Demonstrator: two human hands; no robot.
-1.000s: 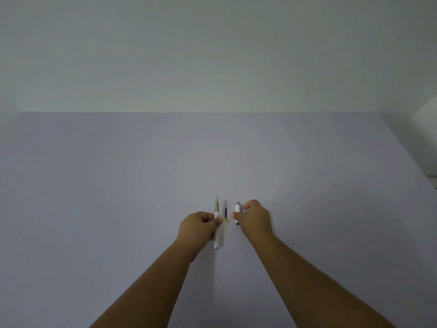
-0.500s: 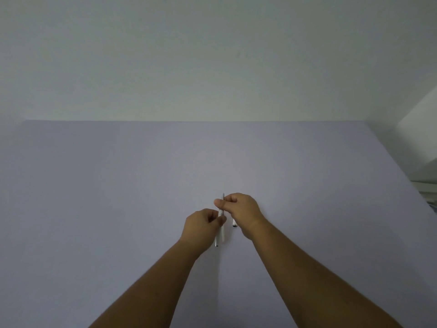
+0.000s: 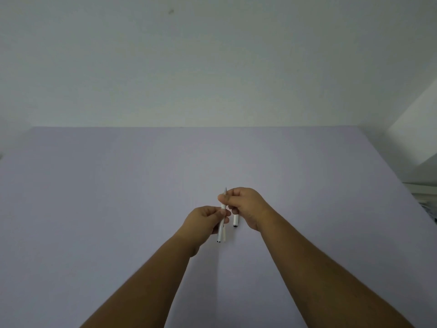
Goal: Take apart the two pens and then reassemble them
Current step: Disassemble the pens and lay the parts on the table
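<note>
Above the table (image 3: pixel 94 209), both hands grip a white pen (image 3: pixel 221 223).

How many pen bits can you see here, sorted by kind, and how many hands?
Pen body held by both hands: 1
White tube lying just beside it: 1
Short white cap on the table: 1
Hands, left and right: 2
Total: 5

A pale lavender surface (image 3: pixel 118 197) fills the lower part of the view, its far edge meeting a plain off-white wall (image 3: pixel 212 62). One small dark mark (image 3: pixel 170 11) shows high on the wall. A white ledge (image 3: pixel 416 129) stands at right. Lighting is dim and even.
</note>
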